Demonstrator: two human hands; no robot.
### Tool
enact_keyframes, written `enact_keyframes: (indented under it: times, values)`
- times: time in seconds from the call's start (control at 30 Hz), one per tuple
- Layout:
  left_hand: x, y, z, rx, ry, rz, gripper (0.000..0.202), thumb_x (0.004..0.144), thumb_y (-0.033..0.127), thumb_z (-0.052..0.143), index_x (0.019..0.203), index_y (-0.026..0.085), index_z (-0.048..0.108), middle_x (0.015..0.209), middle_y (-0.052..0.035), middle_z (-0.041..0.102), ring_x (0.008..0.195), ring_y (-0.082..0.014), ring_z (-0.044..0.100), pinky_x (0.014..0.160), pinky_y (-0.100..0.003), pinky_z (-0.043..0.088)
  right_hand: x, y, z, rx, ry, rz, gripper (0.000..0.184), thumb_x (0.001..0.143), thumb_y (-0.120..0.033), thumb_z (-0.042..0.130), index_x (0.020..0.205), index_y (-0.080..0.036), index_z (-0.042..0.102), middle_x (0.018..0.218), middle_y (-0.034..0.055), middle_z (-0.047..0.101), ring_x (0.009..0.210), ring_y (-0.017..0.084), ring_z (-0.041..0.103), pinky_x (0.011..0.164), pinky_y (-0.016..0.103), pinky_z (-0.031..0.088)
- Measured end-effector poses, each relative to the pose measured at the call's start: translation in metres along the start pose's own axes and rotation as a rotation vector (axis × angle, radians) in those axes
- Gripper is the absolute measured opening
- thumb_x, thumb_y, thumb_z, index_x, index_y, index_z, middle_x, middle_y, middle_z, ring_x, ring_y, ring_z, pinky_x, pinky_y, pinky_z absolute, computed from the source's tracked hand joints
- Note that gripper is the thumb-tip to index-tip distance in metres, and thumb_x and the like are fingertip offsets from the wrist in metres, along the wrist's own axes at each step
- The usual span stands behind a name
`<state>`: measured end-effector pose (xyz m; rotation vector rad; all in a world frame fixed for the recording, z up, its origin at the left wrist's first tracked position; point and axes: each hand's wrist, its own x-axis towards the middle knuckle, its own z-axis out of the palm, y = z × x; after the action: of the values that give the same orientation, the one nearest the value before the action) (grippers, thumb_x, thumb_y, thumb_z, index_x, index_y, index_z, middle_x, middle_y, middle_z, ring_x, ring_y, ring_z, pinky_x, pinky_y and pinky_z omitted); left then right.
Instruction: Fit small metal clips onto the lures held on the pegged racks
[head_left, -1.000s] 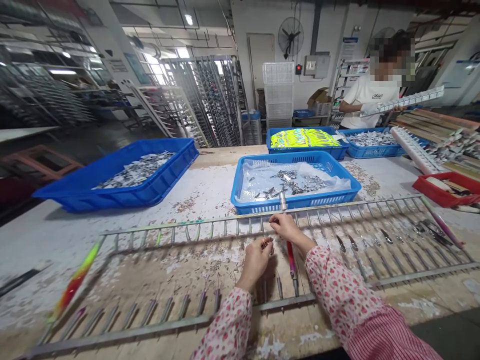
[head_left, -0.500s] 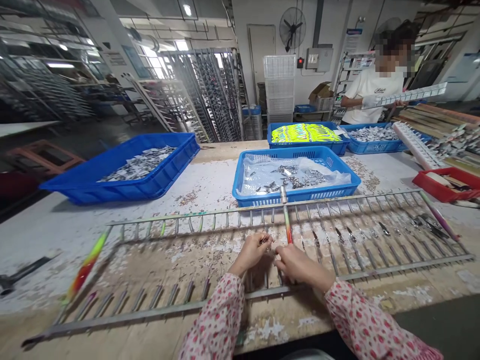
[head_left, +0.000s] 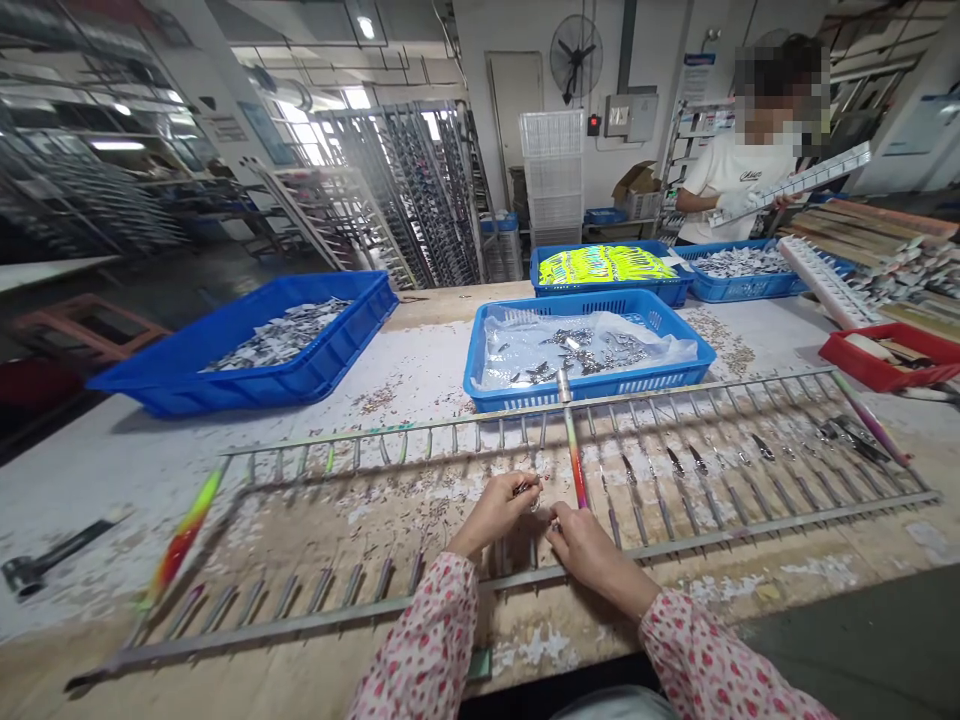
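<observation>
A long metal pin rack [head_left: 675,545] lies across the worn table in front of me. My left hand [head_left: 496,512] is curled over its middle, with several small metal pieces [head_left: 527,488] pinched in its fingers. My right hand [head_left: 585,545] is closed just beside it at the near rail, fingertips pinched on something too small to make out. A painted centre bar [head_left: 576,470] of the rack runs just past my right hand. Small dark clips [head_left: 697,460] hang on the pins to the right.
A blue basket [head_left: 589,385] lined with plastic holds metal parts behind the rack. A larger blue crate [head_left: 247,345] sits far left, two more blue trays [head_left: 607,270] behind, a red tray [head_left: 889,362] at right. A person in white [head_left: 739,175] holds another rack. A black tool [head_left: 49,560] lies left.
My right hand drew back from the far rail to the near rail, next to my left hand. The view shifted slightly; the person behind tilted their rack.
</observation>
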<state>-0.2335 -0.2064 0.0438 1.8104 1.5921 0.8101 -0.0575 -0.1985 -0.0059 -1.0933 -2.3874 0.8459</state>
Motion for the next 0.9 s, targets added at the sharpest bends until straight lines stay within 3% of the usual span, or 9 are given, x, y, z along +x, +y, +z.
enact_keyframes:
  times: [0.3, 0.5, 0.57, 0.67, 0.73, 0.8, 0.9]
  values:
    - [0.001, -0.001, 0.005, -0.013, 0.023, -0.018, 0.029, 0.083, 0.036, 0.045, 0.063, 0.016, 0.051, 0.064, 0.0012, 0.052, 0.065, -0.0146, 0.048, 0.061, -0.023, 0.035, 0.0, -0.001, -0.003, 0.083, -0.013, 0.03, 0.014, 0.084, -0.014, 0.051, 0.097, -0.016, 0.056, 0.085, 0.0056, 0.065, 0.079, 0.019, 0.06, 0.067, 0.024, 0.04]
    - [0.01, 0.001, 0.011, 0.085, 0.05, -0.052, 0.028, 0.081, 0.033, 0.046, 0.062, 0.015, 0.056, 0.059, 0.0016, 0.053, 0.061, -0.0138, 0.048, 0.059, -0.023, 0.034, 0.004, -0.003, -0.009, 0.006, -0.073, 0.032, 0.022, 0.086, -0.012, 0.046, 0.106, -0.014, 0.057, 0.096, 0.0102, 0.066, 0.091, 0.021, 0.06, 0.077, 0.027, 0.041]
    - [0.011, 0.004, 0.016, 0.102, 0.083, -0.087, 0.026, 0.081, 0.033, 0.047, 0.069, 0.015, 0.062, 0.063, 0.0001, 0.058, 0.063, -0.0151, 0.052, 0.063, -0.024, 0.037, 0.004, -0.004, -0.01, -0.03, -0.109, 0.043, 0.024, 0.087, -0.013, 0.044, 0.108, -0.012, 0.056, 0.097, 0.0123, 0.067, 0.09, 0.022, 0.061, 0.074, 0.027, 0.042]
    - [0.002, 0.007, 0.023, 0.049, 0.161, -0.178, 0.029, 0.082, 0.032, 0.047, 0.094, 0.014, 0.067, 0.079, -0.004, 0.068, 0.073, -0.0179, 0.059, 0.071, -0.027, 0.041, 0.0, -0.004, -0.015, -0.073, -0.152, 0.054, 0.026, 0.09, -0.017, 0.043, 0.112, -0.011, 0.055, 0.09, 0.0128, 0.068, 0.082, 0.022, 0.063, 0.069, 0.028, 0.043]
    - [-0.009, 0.008, 0.026, 0.025, 0.188, -0.221, 0.031, 0.082, 0.033, 0.048, 0.098, 0.014, 0.067, 0.085, -0.0055, 0.07, 0.077, -0.0192, 0.061, 0.074, -0.028, 0.043, -0.007, -0.001, -0.02, -0.073, -0.118, 0.027, 0.032, 0.091, -0.02, 0.042, 0.12, -0.011, 0.051, 0.089, 0.0123, 0.068, 0.082, 0.023, 0.064, 0.07, 0.028, 0.044]
    - [-0.02, 0.008, 0.03, 0.012, 0.157, -0.216, 0.028, 0.083, 0.033, 0.048, 0.091, 0.015, 0.068, 0.085, -0.0055, 0.071, 0.078, -0.0195, 0.062, 0.075, -0.028, 0.043, -0.017, 0.003, -0.028, -0.033, -0.038, -0.018, 0.034, 0.093, -0.021, 0.041, 0.124, -0.012, 0.05, 0.097, 0.0122, 0.068, 0.09, 0.022, 0.063, 0.077, 0.029, 0.045]
    - [-0.028, 0.01, 0.039, 0.002, 0.097, -0.192, 0.028, 0.084, 0.033, 0.047, 0.083, 0.016, 0.069, 0.081, -0.005, 0.071, 0.076, -0.0186, 0.063, 0.072, -0.028, 0.043, -0.031, 0.012, -0.04, 0.033, 0.006, -0.073, 0.027, 0.094, -0.022, 0.04, 0.111, -0.016, 0.06, 0.102, 0.0085, 0.068, 0.092, 0.019, 0.063, 0.082, 0.028, 0.043]
